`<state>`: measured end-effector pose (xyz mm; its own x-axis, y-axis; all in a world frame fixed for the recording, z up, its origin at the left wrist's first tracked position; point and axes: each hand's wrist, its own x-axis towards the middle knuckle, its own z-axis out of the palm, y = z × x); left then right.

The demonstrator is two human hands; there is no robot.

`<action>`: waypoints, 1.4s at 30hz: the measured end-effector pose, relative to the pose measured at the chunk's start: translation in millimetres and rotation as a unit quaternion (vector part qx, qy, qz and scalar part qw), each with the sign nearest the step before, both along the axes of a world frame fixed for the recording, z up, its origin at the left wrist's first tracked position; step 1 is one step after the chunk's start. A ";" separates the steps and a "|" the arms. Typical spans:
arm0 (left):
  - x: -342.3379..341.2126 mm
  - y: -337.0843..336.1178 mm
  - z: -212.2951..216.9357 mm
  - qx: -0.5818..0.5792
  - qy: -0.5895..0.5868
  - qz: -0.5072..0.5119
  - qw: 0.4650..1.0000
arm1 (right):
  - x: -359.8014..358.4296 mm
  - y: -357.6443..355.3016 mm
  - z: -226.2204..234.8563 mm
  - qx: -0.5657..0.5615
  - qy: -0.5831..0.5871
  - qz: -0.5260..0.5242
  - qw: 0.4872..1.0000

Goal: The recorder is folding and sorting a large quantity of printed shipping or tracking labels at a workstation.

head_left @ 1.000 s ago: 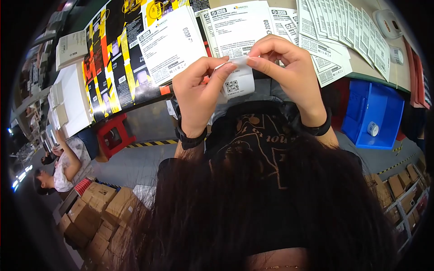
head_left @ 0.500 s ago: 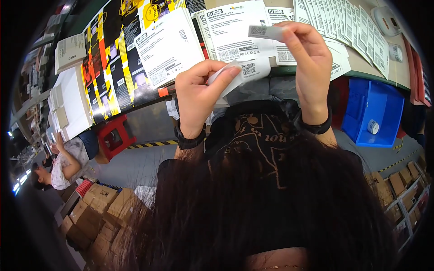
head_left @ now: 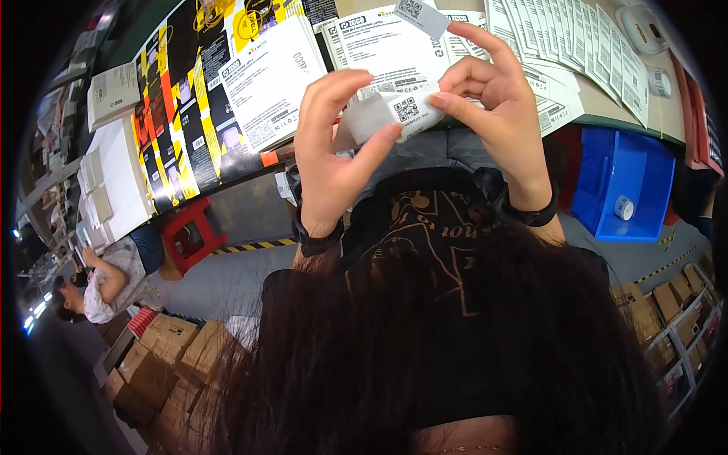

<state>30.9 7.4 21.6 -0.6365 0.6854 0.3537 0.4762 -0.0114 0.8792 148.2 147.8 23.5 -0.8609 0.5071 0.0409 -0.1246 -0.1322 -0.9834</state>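
My left hand (head_left: 334, 144) is curled around a strip of white labels (head_left: 406, 114) printed with a square code. Its thumb presses the strip's near edge and its index finger arches above. At the other end, my right hand (head_left: 497, 114) pinches the strip between thumb and finger. A single grey-white sticker (head_left: 421, 18) with a square code clings to the raised right index fingertip. Beneath the hands lie stacks of white printed cards, one stack (head_left: 277, 83) left of my left hand and another (head_left: 383, 45) behind the strip.
Fanned white cards (head_left: 565, 38) spread across the table's right side, beside a white label roll (head_left: 658, 82). Black-and-yellow printed sheets (head_left: 189, 114) cover the left. A blue bin (head_left: 626, 182) sits lower right with a small roll inside. A red stool (head_left: 189, 231) and a seated person (head_left: 117, 280) are at left.
My right hand has tilted and come to the label strip, now pinching its end. The loose sticker has shifted up and left onto the index fingertip. My left fingers have spread wider around the strip.
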 end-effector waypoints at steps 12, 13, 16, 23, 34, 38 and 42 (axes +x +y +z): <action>9.9 -2.8 5.1 -0.135 -0.174 -0.036 0.975 | 2.4 -0.9 5.5 0.150 -0.015 -0.008 0.989; 10.6 -1.5 5.2 -0.141 -0.178 -0.037 0.973 | 4.0 0.1 4.4 0.150 -0.018 -0.009 0.988; 12.2 -2.9 9.1 -0.152 -0.184 -0.033 0.970 | 6.9 1.3 8.1 0.102 -0.034 -0.021 0.994; 15.8 -17.6 4.1 -0.166 0.146 -0.081 0.972 | -5.3 19.6 23.8 -0.008 -0.005 -0.200 0.980; 19.5 -12.8 -26.0 -0.197 0.208 -0.165 0.944 | -62.1 29.1 -80.4 0.004 0.359 -0.009 0.933; 19.7 -12.6 -38.2 -0.230 0.214 -0.159 0.936 | -66.2 30.4 -82.8 0.029 0.320 -0.021 0.947; 18.5 -13.0 -41.4 -0.254 0.226 -0.165 0.926 | -68.3 28.6 -81.5 0.044 0.290 -0.039 0.955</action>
<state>49.4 -5.6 -19.8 -0.2290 0.9671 0.1108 0.8412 0.1393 0.5225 79.9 176.3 -58.0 -0.6400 0.5410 0.5457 -0.6586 -0.0204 -0.7522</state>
